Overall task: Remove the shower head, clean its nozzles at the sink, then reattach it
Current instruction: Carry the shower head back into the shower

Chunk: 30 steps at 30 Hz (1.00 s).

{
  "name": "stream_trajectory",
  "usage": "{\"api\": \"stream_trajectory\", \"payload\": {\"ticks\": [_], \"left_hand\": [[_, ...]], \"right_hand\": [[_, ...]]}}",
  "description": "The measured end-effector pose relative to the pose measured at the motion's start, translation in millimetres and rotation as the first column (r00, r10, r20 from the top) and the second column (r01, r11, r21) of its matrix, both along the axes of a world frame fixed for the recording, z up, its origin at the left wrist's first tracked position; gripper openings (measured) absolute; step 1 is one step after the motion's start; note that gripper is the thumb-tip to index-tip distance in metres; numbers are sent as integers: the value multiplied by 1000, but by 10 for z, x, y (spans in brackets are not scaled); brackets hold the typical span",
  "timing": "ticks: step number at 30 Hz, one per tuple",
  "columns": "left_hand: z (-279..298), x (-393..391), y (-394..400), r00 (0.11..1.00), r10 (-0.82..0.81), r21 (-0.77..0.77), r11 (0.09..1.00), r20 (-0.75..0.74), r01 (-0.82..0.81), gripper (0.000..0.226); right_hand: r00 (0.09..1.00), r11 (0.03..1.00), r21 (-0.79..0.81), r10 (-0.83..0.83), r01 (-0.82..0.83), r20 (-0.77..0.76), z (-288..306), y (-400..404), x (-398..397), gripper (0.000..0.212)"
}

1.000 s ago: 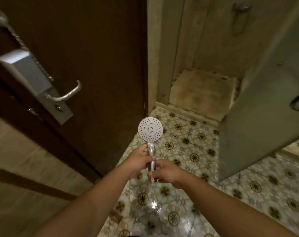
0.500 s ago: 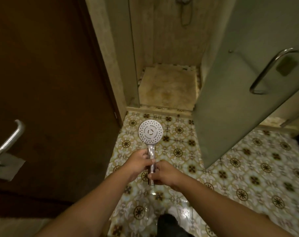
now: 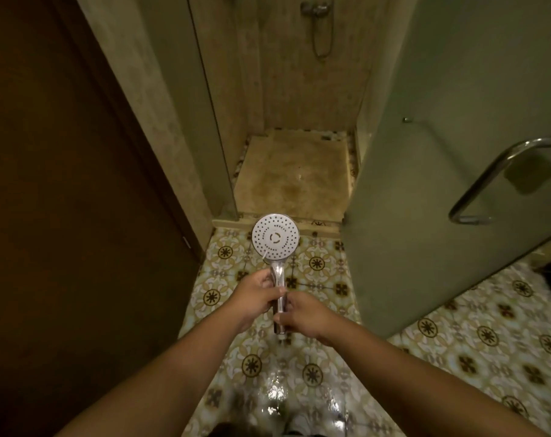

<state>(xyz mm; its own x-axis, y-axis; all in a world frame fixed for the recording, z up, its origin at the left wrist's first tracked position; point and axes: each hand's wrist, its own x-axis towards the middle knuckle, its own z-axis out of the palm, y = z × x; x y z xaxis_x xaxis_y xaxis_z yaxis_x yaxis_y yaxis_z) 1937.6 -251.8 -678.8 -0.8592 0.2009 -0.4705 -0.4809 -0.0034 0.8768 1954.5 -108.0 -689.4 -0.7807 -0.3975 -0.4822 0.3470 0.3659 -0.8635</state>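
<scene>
Both arms reach forward; the left hand (image 3: pixel 257 294) grips the shower head (image 3: pixel 275 237) handle high, the right hand (image 3: pixel 302 313) pinches its lower end. Since the earlier frame, the shower stall (image 3: pixel 293 171) looms closer.

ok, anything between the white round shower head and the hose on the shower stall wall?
Head view: only the raised threshold and the bare beige stall floor between shower head and hose.

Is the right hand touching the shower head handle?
Touching: the head view shows the right hand gripping the lower handle of the shower head.
</scene>
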Motion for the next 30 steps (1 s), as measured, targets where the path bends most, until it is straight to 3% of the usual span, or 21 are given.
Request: {"api": "stream_trajectory", "payload": {"ticks": [5,12,17,20,24,30], "left_hand": [[23,-640,171,999,-46,15,999,-14,46,26],[-59,-1829,144,995,-95,-39,995,-32,94,22],[-9,-2981,-14,988,-146,-90,986,-58,140,31],[75,-3617,-140,983,-177,-88,981,-56,172,37],[230,-4349,-261,973,-207,-125,973,-98,195,27],[302,-5258,-246,977,-181,-102,980,-116,169,33]], "right_hand": [[998,998,-38,-58,59,15,-17,133,-598,17],[993,997,47,-57,62,-104,-72,129,-1724,21],[980,979,187,-51,88,-193,-26,-44,-2821,14],[978,981,178,-47,83,-202,45,-186,-3410,22],[963,952,274,-65,138,-260,131,-315,-4138,14],[964,959,236,-95,155,-248,131,-315,-5090,15]]}}
